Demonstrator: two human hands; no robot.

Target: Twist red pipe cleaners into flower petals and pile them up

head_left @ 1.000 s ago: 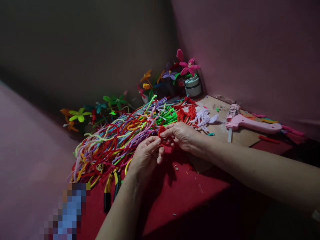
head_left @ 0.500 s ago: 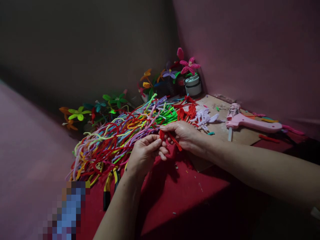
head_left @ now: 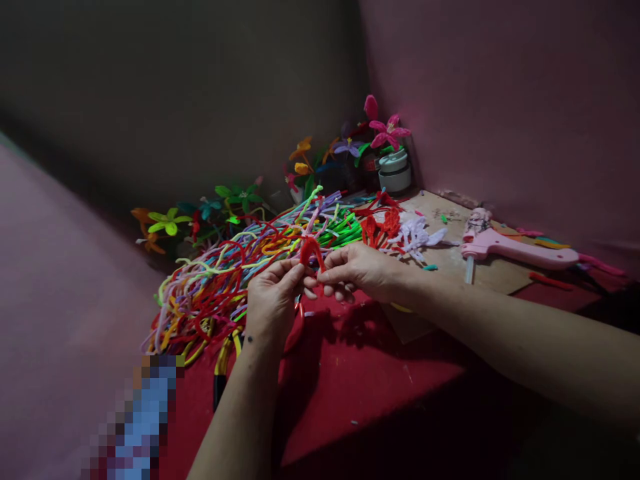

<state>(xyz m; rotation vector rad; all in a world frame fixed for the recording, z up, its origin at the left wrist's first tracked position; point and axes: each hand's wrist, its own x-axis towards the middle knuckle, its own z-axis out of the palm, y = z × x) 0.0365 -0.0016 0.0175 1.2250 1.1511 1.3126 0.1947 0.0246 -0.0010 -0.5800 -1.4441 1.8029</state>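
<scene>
A red pipe cleaner (head_left: 311, 245) is bent into an arch between my two hands. My left hand (head_left: 274, 290) pinches its left side between thumb and fingers. At the other end, my right hand (head_left: 357, 270) grips the strand with thumb and forefinger. Behind the hands spreads a big heap of multicoloured pipe cleaners (head_left: 215, 270). Just beyond my right hand lie red petal shapes (head_left: 381, 228) and pale lilac ones (head_left: 415, 235), both made of pipe cleaner. Black-and-yellow handled pliers (head_left: 221, 367) are partly hidden by my left forearm.
A pink glue gun (head_left: 520, 248) rests on a tan board (head_left: 493, 283) at the right. Finished fuzzy flowers (head_left: 171, 221) line the wall, and a pink flower (head_left: 390, 133) rises by a lidded jar (head_left: 395, 179). Red cloth (head_left: 350, 373) covers the table.
Both hands have shifted slightly left and turned. The red pipe cleaner, earlier mostly hidden with an end hanging below my right hand, now arches upward between my fingers. The view has moved a little.
</scene>
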